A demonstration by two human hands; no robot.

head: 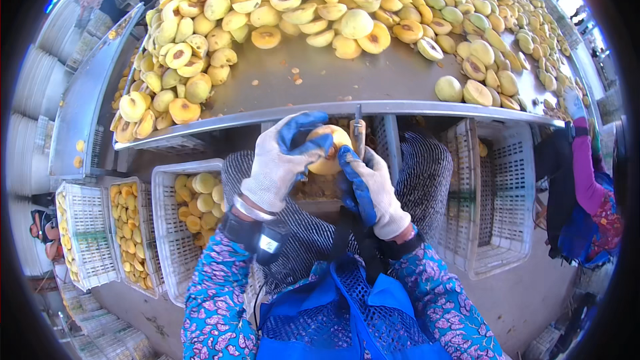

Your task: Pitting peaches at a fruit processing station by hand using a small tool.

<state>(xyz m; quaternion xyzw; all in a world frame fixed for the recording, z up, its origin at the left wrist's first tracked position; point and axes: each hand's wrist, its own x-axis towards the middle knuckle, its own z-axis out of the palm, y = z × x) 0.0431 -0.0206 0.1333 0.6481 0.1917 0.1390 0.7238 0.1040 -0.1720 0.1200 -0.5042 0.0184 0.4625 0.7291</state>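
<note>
Both my hands wear white knit gloves with blue coated fingers and meet just below the front edge of a metal table. My left hand grips a yellow peach half, whose brown pit area faces my left fingers. My right hand has its blue fingertips against the right side of the same peach. A small tool with a metal part stands upright just above my right hand; whether that hand holds it is hard to tell. Halved peaches, several with pits showing, are heaped on the table.
White plastic crates with peaches stand at left, the nearest one by my knee. At right are more crates. Beyond them a co-worker's gloved hand reaches to the table. Another metal table stands at far left.
</note>
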